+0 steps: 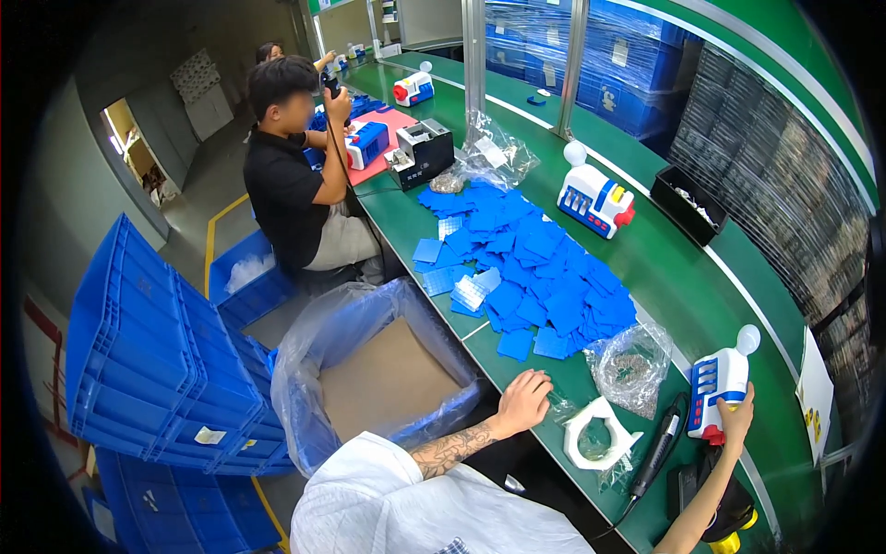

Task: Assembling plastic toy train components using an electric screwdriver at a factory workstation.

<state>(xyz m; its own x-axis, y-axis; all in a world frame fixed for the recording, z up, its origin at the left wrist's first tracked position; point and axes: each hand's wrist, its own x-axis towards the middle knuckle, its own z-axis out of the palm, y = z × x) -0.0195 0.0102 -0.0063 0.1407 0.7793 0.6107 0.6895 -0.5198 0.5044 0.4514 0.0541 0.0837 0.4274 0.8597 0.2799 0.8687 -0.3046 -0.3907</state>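
At the lower right of the table, my right hand (736,415) grips the side of a white and blue toy machine (719,388). The toy has a red nozzle and a round white knob and stands on the green surface. My left hand (524,403) rests on the table's near edge, fingers loosely bent, with nothing visible in it. Between my hands lie a white ring-shaped plastic part (583,445) and a black electric screwdriver (659,452). A clear plastic bag (635,367) of small parts lies just beyond them.
A heap of blue plastic squares (540,268) spreads over the table. Another toy machine (595,200) and a black parts tray (688,205) stand farther back. A lined blue bin (305,369) and stacked crates (157,360) are at left. A co-worker (295,175) sits beyond.
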